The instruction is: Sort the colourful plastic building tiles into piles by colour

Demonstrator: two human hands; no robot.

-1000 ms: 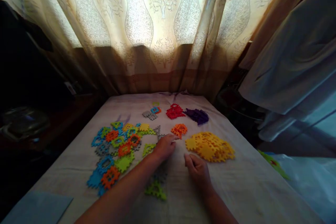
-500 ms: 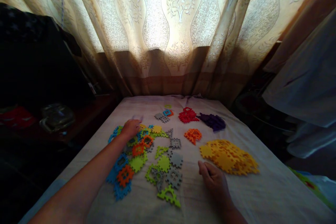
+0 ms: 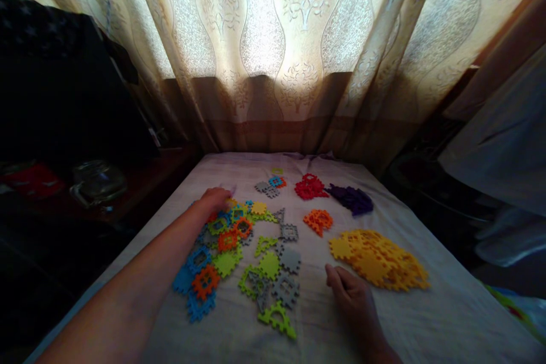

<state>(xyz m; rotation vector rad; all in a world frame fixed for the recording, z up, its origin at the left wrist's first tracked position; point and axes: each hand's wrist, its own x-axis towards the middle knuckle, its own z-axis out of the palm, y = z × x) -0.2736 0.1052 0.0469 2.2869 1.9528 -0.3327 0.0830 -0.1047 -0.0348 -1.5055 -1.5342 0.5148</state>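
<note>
Left hand [image 3: 216,198] is over the back of the mixed-colour heap [image 3: 227,261], left side of the cloth [image 3: 452,324]. Too blurry to tell if its fingers have anything. Right hand [image 3: 350,287] is loosely clenched near the yellow pile [image 3: 377,261], nothing showing. Red [image 3: 310,186] and orange [image 3: 318,220] piles sit apart, seemingly grouped by colour. Heap's flat, tooth-edged pieces, some with cutouts.

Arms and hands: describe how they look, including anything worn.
The left hand and right hand are ungloved. No sleeve, watch or bracelet shows on the visible arms; the dim, blurred picture cannot rule out rings.
</note>
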